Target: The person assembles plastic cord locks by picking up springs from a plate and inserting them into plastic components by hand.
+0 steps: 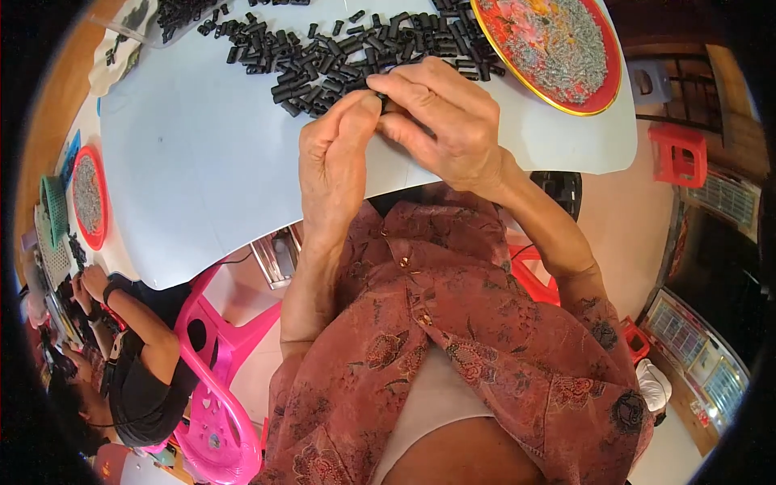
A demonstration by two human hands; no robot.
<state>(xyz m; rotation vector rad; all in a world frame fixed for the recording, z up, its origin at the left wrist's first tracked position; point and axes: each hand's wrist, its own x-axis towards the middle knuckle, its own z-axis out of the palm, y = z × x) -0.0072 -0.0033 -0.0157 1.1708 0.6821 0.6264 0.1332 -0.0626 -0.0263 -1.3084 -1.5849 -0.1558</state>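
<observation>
My left hand [338, 153] and my right hand [449, 121] meet over the near side of the white table [194, 162]. Their fingertips pinch together around a small black plastic piece [383, 100], mostly covered by the fingers. Just beyond my hands spreads a loose heap of short black tubular plastic parts [323, 61]. To the right of my right hand is a round red tray [588, 105] with a gold rim and a flower pattern, holding a great many tiny grey metal pieces [570, 52], too small to make out clearly.
At left, a co-worker in a black top [149, 388] works by another red tray [100, 230] of grey bits and a green basket [54, 210]. A pink plastic chair [214, 436] stands between us. A red stool [677, 153] is on the floor at right.
</observation>
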